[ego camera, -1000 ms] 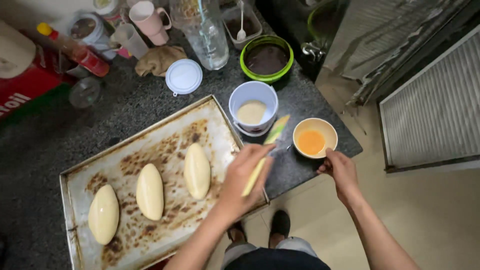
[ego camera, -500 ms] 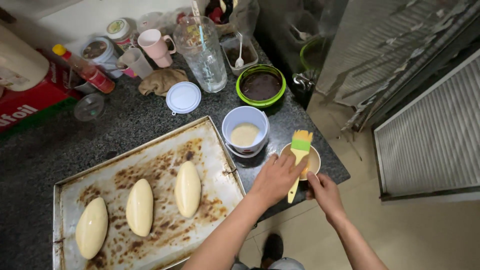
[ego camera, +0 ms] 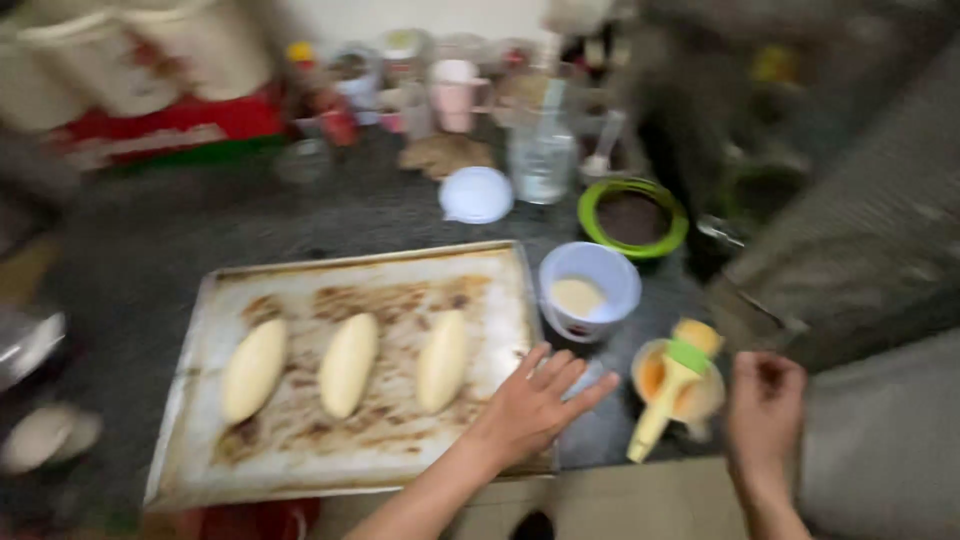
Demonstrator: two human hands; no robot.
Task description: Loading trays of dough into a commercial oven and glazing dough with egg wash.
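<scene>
Working at: dark speckled stone counter (ego camera: 300,230), head view, frame smeared by motion.
Left hand: our left hand (ego camera: 535,400) lies flat, fingers spread, on the near right corner of the stained metal baking tray (ego camera: 300,290); it grips nothing.
Right hand: our right hand (ego camera: 765,415) hangs just right of the small cup of orange wash (ego camera: 655,378), apparently empty; whether its fingers are curled or slack we cannot tell through the blur.
Brush: yellow-handled pastry brush with green collar (ego camera: 672,385) rests in the cup, bristles up and away, handle end sloping toward us over the counter edge, touched by neither hand.
Dough: three pale oblong dough loaves (ego camera: 348,362) lie side by side on the tray, apart from one another, surfaces matt.
Nearby: pale blue tub of cream-coloured mixture (ego camera: 588,292) just right of the tray; green-rimmed bowl of dark contents (ego camera: 632,217) behind it; white round lid (ego camera: 476,194) further back.
Judgement, technique: we think glazing goes best with the tray pinned by the flat hand, brush loaded lightly, excess wiped on the cup rim, strokes long and along each loaf, no pooling on the tray.
Risk: brush sits off-balance; a knock could tip the cup.
</scene>
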